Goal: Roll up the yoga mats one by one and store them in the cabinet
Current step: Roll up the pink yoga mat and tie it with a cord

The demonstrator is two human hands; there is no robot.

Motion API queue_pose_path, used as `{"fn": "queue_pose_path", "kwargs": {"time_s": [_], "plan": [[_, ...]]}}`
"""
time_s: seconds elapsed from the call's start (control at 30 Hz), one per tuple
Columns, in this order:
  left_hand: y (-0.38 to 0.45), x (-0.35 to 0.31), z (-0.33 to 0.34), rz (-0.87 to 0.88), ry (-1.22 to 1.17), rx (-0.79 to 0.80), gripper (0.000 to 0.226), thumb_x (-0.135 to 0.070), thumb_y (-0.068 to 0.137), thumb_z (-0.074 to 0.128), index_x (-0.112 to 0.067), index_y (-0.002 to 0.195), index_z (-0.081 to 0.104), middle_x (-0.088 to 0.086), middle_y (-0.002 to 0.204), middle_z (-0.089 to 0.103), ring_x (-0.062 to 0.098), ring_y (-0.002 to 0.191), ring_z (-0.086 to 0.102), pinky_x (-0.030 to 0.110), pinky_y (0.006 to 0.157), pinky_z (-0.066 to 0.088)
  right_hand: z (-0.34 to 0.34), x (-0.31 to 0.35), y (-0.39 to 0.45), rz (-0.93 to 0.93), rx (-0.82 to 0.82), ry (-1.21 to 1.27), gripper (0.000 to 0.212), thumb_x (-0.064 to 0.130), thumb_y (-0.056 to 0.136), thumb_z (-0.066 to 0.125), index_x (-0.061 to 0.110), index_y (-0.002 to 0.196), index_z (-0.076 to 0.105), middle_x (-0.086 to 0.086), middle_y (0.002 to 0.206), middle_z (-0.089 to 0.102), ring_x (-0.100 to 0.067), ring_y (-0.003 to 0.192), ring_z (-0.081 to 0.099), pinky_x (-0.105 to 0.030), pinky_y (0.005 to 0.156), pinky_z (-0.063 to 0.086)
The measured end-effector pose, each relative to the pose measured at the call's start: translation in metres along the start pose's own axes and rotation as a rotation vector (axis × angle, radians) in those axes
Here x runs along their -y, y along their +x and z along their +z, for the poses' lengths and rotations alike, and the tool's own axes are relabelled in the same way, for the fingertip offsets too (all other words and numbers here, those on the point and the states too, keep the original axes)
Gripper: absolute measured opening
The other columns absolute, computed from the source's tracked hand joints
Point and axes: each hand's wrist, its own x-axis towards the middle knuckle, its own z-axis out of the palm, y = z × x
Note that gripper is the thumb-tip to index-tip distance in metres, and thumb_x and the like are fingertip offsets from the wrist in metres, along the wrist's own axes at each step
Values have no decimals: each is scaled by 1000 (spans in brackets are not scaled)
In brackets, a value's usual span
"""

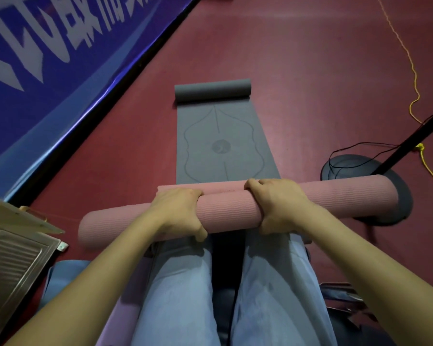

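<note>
A pink yoga mat (228, 211), rolled into a thick tube, lies crosswise in front of my knees. My left hand (179, 212) grips the roll left of its middle, and my right hand (276, 204) grips it right of the middle, fingers curled over the top. Beyond the roll a grey yoga mat (223, 146) stretches flat away from me on the red floor, its far end curled into a small roll (211, 90). The cabinet (15, 248), pale wood with a metal panel, shows at the lower left edge.
A blue banner (48, 58) with white characters runs along the left. A black stand with a round base (375, 186) sits at the right, touching the pink roll's end, with black and yellow cords (414, 78) on the floor. Purple and blue mats (68, 273) lie by my left leg.
</note>
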Motion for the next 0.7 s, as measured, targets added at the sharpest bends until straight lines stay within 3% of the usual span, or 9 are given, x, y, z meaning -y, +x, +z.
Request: {"fn": "queue_pose_path", "kwargs": {"time_s": [0.17, 0.33, 0.53, 0.7], "plan": [[-3, 0, 3, 8, -72, -103, 100, -60, 39, 76, -39, 130, 40, -20, 112, 48, 12, 109, 51, 43, 87, 47, -24, -2, 13, 25, 186, 66, 91, 33, 51, 86, 26, 132, 44, -2, 114, 65, -27, 101, 65, -33, 70, 43], [-13, 0, 8, 16, -18, -126, 95, -64, 42, 76, -36, 127, 42, -16, 117, 50, 14, 108, 52, 43, 92, 45, -15, 2, 5, 28, 157, 60, 87, 33, 53, 84, 25, 129, 42, 0, 110, 64, -27, 98, 65, -32, 69, 44], [-26, -8, 36, -39, 131, -318, 109, -77, 43, 83, -24, 132, 50, -2, 125, 61, 23, 117, 59, 37, 98, 43, -15, 5, 0, 31, 145, 100, 90, 30, 52, 86, 24, 130, 42, -1, 112, 63, -27, 102, 64, -33, 70, 44], [-24, -6, 18, -21, 222, -267, 75, -64, 51, 75, -24, 111, 54, -4, 107, 70, 28, 99, 68, 38, 80, 50, -15, 13, -3, 44, 131, 100, 91, 31, 48, 84, 26, 129, 44, 0, 106, 64, -27, 96, 65, -33, 70, 50]]}}
